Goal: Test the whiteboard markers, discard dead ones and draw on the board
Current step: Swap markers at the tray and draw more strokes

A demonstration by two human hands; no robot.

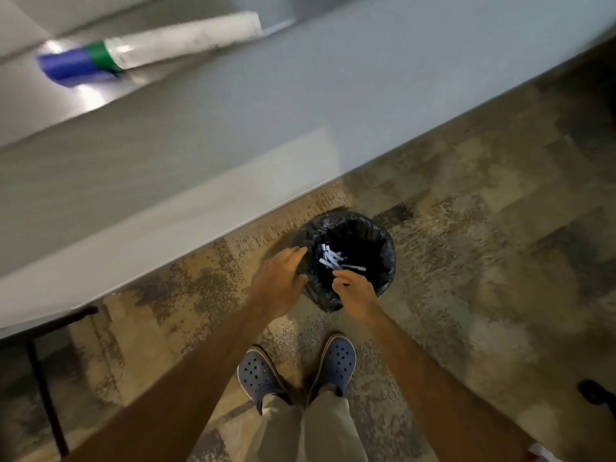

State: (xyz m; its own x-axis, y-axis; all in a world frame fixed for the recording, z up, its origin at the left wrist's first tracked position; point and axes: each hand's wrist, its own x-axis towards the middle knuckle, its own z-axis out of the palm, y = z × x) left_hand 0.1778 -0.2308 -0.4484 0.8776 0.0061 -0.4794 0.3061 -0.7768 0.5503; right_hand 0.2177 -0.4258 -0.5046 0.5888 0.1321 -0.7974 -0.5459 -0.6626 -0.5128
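A small bin with a black liner (383, 258) stands on the floor just below the grey board ledge (233, 135). Several white markers (330, 258) lie inside it. My left hand (281, 281) rests at the bin's left rim with its fingers apart and nothing in them. My right hand (353, 291) hovers over the near rim, fingers curled toward the thumb. One white marker (355, 268) lies just past those fingertips; I cannot tell whether they touch it. Another marker (160, 45), white with a green band and blue cap, lies blurred on the ledge at top left.
Mottled brown carpet (483, 245) surrounds the bin. My feet in blue clogs (336, 361) stand just behind it. A black frame leg (43, 378) runs down at the left, and a dark object (596, 391) sits at the right edge.
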